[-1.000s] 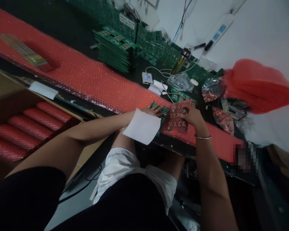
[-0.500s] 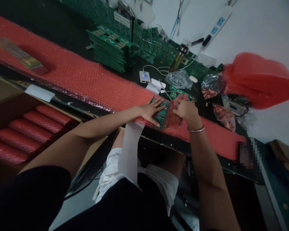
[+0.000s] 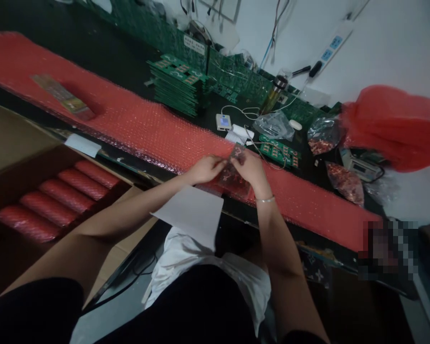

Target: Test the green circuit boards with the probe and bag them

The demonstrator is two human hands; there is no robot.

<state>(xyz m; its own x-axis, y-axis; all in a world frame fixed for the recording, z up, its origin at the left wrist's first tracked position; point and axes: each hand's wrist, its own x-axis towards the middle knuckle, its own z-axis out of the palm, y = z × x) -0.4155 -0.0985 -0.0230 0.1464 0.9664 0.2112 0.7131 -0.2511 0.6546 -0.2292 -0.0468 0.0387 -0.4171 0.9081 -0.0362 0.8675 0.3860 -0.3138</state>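
Observation:
A circuit board (image 3: 236, 184) lies under a fold of the long red bubble wrap (image 3: 143, 119) strip; its dark pattern shows through the film. My right hand (image 3: 250, 168) is closed over the top of the folded wrap, thumb towards the left. From the left, my left hand (image 3: 208, 169) reaches to the edge of the fold, its fingers curled and pinching the wrap there. The tips of both hands are partly hidden. A sheet of white paper (image 3: 193, 210) hangs from the table edge below my left hand.
A tall stack of green circuit boards (image 3: 177, 88) stands behind the strip. Another green board (image 3: 277, 152) lies right of my hands, near a cable and a small meter (image 3: 223, 122). Red rolls (image 3: 82, 184) fill a carton at lower left. A flat packet (image 3: 66, 98) rests on the wrap.
The wrap has been folded leftwards over the green board, covering it. My right hand moved left with it. My left hand lifted off the board and curled at the fold. The view shifted.

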